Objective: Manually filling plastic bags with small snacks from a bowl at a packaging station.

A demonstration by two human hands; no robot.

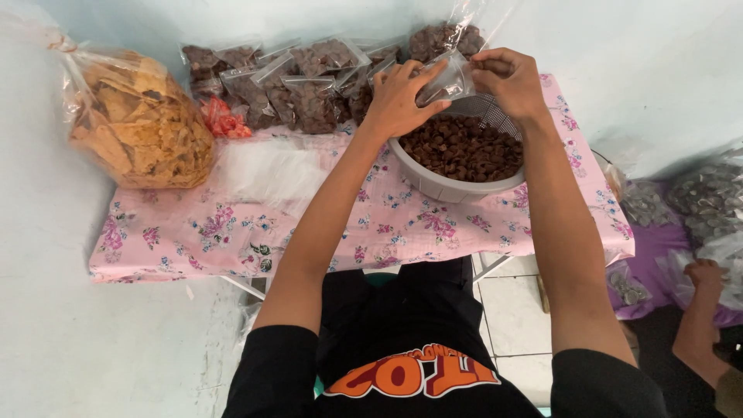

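Chip sack (139,120): big clear bag of pale yellow chips, at left rear corner of worktop (232,232), leaning past left edge.
Red packet (224,120): small, just right of chip sack, near rear edge.
Worktop cloth: pink, floral, draped over front edge.
Empty bags (271,166): flat clear stack, mid-left of worktop, in front of filled packs.
Filled packs (294,85): row of small clear bags of dark brown pieces, along rear edge, from red packet towards right rear corner.
Left hand (398,97): over basket's rear rim, thumb and fingers pinching left side of small bag (447,81).
Left grip: pressed together on small bag.
Small bag: clear, empty as far as visible, held in air between both hands, above rear of basket (457,190), near rear edge right of centre.
Basket: round, grey-white, perforated wall, right half of worktop, filled with dark brown pieces (464,147).
Right hand (507,81): fingertips pinching right side of small bag's mouth.
Right grip: pressed together on small bag.
Other hand (704,275): another person's, well off right edge of worktop, low down, beside clear packs (712,197) on purple cloth (658,248).
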